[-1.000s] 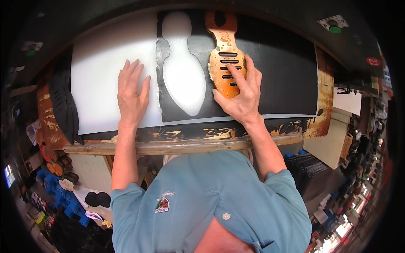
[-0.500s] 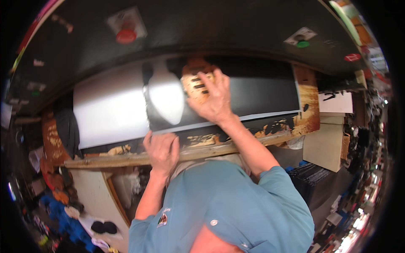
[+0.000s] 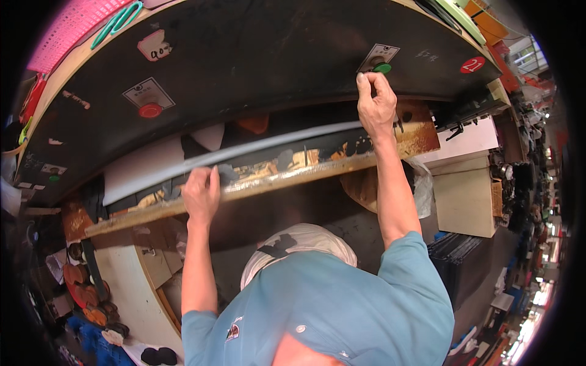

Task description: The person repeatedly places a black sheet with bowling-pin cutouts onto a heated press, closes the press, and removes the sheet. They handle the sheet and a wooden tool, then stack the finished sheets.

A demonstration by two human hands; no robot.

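My right hand [image 3: 376, 108] is raised to the black machine panel [image 3: 256, 55]. Its fingers are curled and its fingertips are just below the green push button [image 3: 382, 68]; contact with it cannot be made out. My left hand [image 3: 201, 194], blurred, is by the wooden front edge [image 3: 274, 188] of the bench, with its fingers bent near the edge of a grey-black sheet [image 3: 146, 166]. Behind the panel's lower edge, the tips of a brown wooden cutting die [image 3: 253, 124] and a pale rounded shape [image 3: 210, 137] show; the rest is hidden.
A red push button [image 3: 150, 110] sits on the panel's left part. Above it are a pink plastic basket [image 3: 73, 30] and teal-handled scissors [image 3: 116, 24]. Dark scraps [image 3: 284, 160] lie along the bench front. Beige boxes [image 3: 461, 201] stand at the right.
My right hand has left the cutting die and risen rightward to the green button. My left hand has shifted slightly left along the edge. The view has tilted, and the panel now hides most of the die.
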